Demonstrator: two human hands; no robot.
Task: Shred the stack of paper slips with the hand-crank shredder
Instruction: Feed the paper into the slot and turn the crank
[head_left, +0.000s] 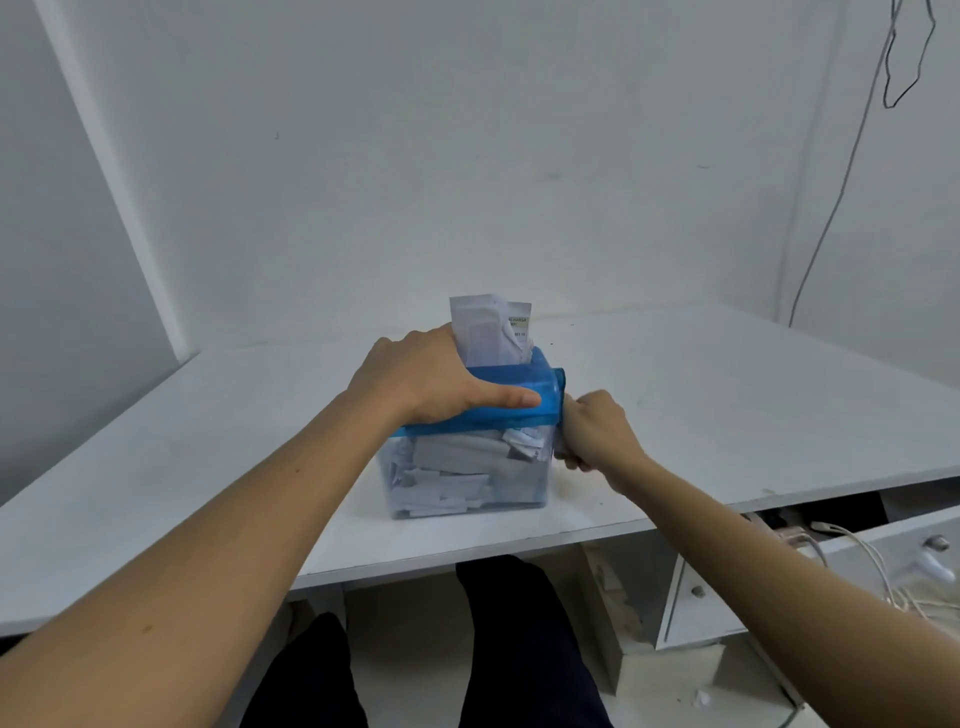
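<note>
A hand-crank shredder with a blue top (535, 387) and a clear bin (467, 478) stands on the white desk (727, 405). White paper slips (491, 330) stick upright out of the slot in the top. Shredded strips fill much of the bin. My left hand (431, 376) lies over the blue top beside the slips, thumb stretched along its front edge. My right hand (592, 434) grips the crank at the shredder's right side; the crank itself is mostly hidden by the fingers.
White walls meet behind the desk. A thin cable (841, 171) hangs down the right wall. Below the desk's right end, an open drawer (904, 551) holds white cords. My dark-clad legs (509, 644) are under the desk.
</note>
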